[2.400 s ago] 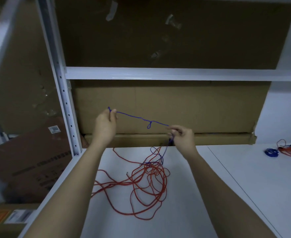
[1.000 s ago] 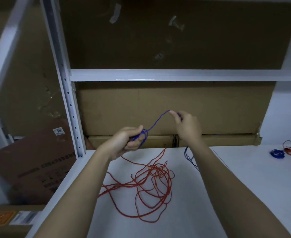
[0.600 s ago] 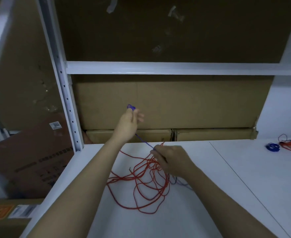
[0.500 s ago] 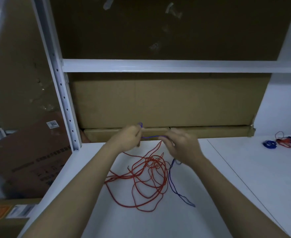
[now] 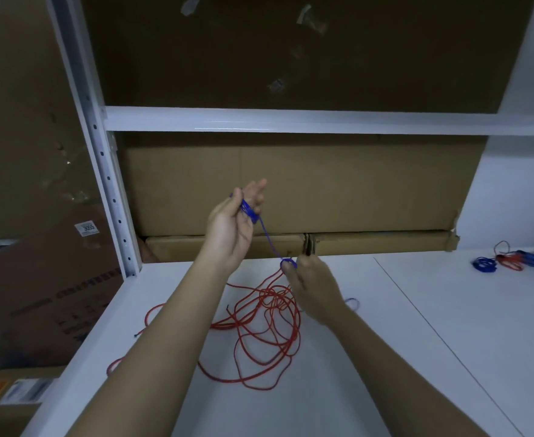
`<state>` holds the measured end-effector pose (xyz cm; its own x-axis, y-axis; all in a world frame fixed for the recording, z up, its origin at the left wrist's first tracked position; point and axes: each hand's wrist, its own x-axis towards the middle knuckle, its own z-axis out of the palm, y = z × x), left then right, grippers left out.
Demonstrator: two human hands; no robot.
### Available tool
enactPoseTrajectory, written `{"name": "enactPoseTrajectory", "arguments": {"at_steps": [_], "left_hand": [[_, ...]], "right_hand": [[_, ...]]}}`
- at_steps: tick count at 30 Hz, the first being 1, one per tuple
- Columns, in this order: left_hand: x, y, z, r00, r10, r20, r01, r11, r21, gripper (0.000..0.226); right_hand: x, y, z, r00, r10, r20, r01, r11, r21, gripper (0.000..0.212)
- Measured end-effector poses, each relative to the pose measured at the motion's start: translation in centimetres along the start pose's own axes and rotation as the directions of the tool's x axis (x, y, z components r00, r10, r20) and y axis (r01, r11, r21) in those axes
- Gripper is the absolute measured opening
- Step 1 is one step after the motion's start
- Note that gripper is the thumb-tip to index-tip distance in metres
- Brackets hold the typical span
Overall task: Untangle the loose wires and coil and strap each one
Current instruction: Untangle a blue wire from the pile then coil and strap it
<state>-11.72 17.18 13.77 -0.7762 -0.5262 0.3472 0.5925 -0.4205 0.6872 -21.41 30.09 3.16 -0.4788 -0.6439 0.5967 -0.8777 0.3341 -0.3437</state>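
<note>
- The red wire (image 5: pixel 259 329) lies in a loose messy heap on the white desk (image 5: pixel 385 357), right in front of you. Leave it alone for now. Do one wire at a time.
- Your right hand (image 5: pixel 314 288) is low, just over the far side of the red heap. Its grip is closed, pinching the blue wire (image 5: pixel 267 238) with a small loop by the fingertips. Let the wire slide through that pinch slowly, so no knots go up.
- A bit of blue tail (image 5: pixel 353 302) peeks out by your right wrist. Watch that it does not catch in the red heap.
- Your left hand (image 5: pixel 232 228) is higher and farther. Its grip is clamped on the blue coil: the thumb holds the turns against the palm and the fingers stick out straight. Keep the thumb pressed down so the coil does not spring open.
- Bring each new turn up to the left hand and make it the same size as the others.
- Keep the blue line between your hands a little tight.
- Far right on the desk sits a small pile of coiled wires (image 5: pixel 517 261), blue and red. I think your coil goes there once it is strapped.
</note>
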Motion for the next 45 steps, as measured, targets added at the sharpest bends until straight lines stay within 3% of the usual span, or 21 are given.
{"name": "enactPoseTrajectory", "arguments": {"at_steps": [3,6,8,9,11,15,20,22,24,25,27,30,32,33,34,35,37,38,40,42,45], "left_hand": [[1.4,-1.7,-0.7,0.977,0.170,-0.130,-0.097,0.893,0.439,0.030],[1.3,-3.0,-3.2,0.982,0.186,0.036,-0.105,0.379,0.920,0.025],[1.2,-3.2,-5.0,0.990,0.052,0.135,-0.132,-0.043,0.990,0.018],[0.9,-3.1,-5.6,0.988,-0.012,0.153,-0.152,-0.184,0.971,0.018],[0.1,-2.9,-6.3,0.977,-0.091,0.192,-0.209,-0.268,0.940,0.025],[-1.4,-1.8,-5.2,0.959,-0.221,0.175,-0.191,-0.051,0.980,0.037],[-1.8,-0.5,-2.5,0.945,-0.241,0.223,-0.177,0.198,0.964,0.034],[-1.6,-0.4,-1.6,0.963,-0.165,0.211,-0.154,0.305,0.940,0.034],[-1.0,-0.6,-0.8,0.976,-0.097,0.193,-0.158,0.291,0.943,0.035],[-0.7,-0.9,-0.5,0.981,-0.073,0.182,-0.156,0.269,0.950,0.035],[0.1,-1.3,0.0,0.987,-0.031,0.159,-0.148,0.238,0.960,0.034],[0.9,-1.8,0.5,0.983,0.009,0.184,-0.183,0.162,0.970,0.031],[1.2,-2.3,0.6,0.977,0.024,0.211,-0.212,0.104,0.972,0.029],[1.2,-2.3,0.5,0.977,0.025,0.211,-0.213,0.087,0.973,0.029],[1.3,-2.3,0.3,0.978,0.025,0.206,-0.207,0.078,0.975,0.030],[1.3,-2.1,0.2,0.981,0.022,0.195,-0.196,0.073,0.978,0.031],[1.2,-1.5,0.2,0.984,-0.011,0.178,-0.177,0.050,0.983,0.032],[1.1,-1.2,0.2,0.983,-0.056,0.176,-0.174,0.038,0.984,0.033],[0.4,-0.7,0.6,0.958,-0.208,0.195,-0.167,0.145,0.975,0.036],[-0.5,-0.5,1.1,0.888,-0.377,0.263,-0.083,0.430,0.899,0.037],[-1.2,0.0,1.6,0.820,-0.401,0.409,0.068,0.777,0.626,0.029]], "right_hand": [[-1.4,-1.3,-0.7,0.996,-0.088,-0.029,0.091,0.987,0.129,0.042],[-1.5,-1.5,-2.7,0.994,-0.096,-0.049,0.107,0.945,0.310,0.044],[-1.1,-1.0,-4.0,0.995,-0.065,-0.074,0.087,0.934,0.346,0.048],[-0.7,-0.5,-4.6,0.996,-0.012,-0.093,0.044,0.934,0.356,0.050],[0.5,0.9,-5.5,0.977,0.150,-0.153,-0.078,0.914,0.398,0.051],[3.1,3.4,-6.3,0.935,0.258,-0.244,-0.177,0.933,0.312,0.050],[4.8,4.5,-6.1,0.970,0.226,-0.089,-0.227,0.974,-0.003,0.025],[4.6,3.7,-5.4,0.989,0.149,0.027,-0.142,0.974,-0.180,0.022],[3.5,2.3,-4.3,0.993,0.032,0.115,0.001,0.960,-0.280,0.046],[2.8,1.5,-3.9,0.990,0.001,0.140,0.030,0.975,-0.220,0.059],[1.6,0.2,-3.7,0.984,0.014,0.177,-0.054,0.973,0.223,0.062],[1.5,-0.8,-4.8,0.946,0.115,0.303,-0.318,0.515,0.796,0.036],[2.1,-1.0,-5.4,0.889,0.214,0.406,-0.440,0.148,0.886,0.018],[2.3,-1.2,-5.8,0.867,0.254,0.429,-0.463,0.092,0.882,0.009],[2.6,-1.1,-6.3,0.874,0.291,0.390,-0.454,0.201,0.868,0.010],[2.8,-0.7,-6.7,0.905,0.306,0.295,-0.408,0.434,0.803,0.015],[3.4,0.7,-7.6,0.971,0.232,0.051,-0.229,0.861,0.455,0.018],[3.9,1.5,-8.2,0.981,0.189,-0.038,-0.173,0.950,0.260,0.017],[5.4,2.2,-9.3,0.979,0.140,-0.151,-0.117,0.982,0.149,0.015],[6.9,1.9,-9.8,0.981,0.112,-0.158,-0.058,0.948,0.312,0.009],[7.0,-0.1,-8.1,0.991,0.057,0.123,-0.108,0.880,0.463,0.019]]}}
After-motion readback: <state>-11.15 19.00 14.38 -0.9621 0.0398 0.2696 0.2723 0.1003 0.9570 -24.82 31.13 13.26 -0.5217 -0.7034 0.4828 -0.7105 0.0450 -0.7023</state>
